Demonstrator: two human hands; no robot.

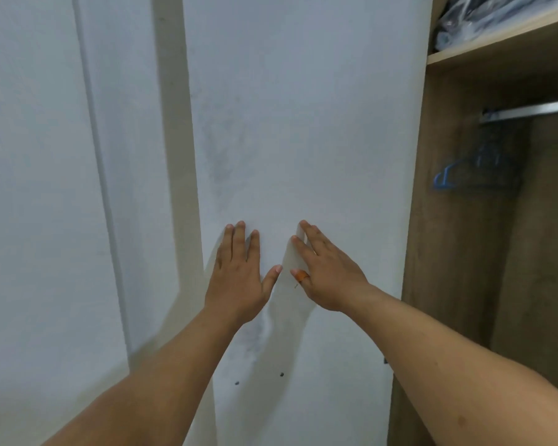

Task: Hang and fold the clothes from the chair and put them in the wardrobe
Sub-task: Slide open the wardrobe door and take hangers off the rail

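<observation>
Your left hand (239, 278) and right hand (327, 275) press flat-fingered, gripping nothing, on the wardrobe door (303, 123); the hangers (464, 175) look bare, so most remains

Both hands lie flat on the wardrobe door (303, 123), the left hand (239, 275) just left of the right hand (329, 275), thumbs nearly meeting. The door stands in the middle, with a wall panel (45, 188) to its left. To the right of the door the wardrobe (448, 252) is open. Inside, a shelf (496, 37) sits at the top with bagged clothes (484, 17) on it. Below the shelf runs a rail (529, 111), and hangers (471, 169) hang from it.
</observation>
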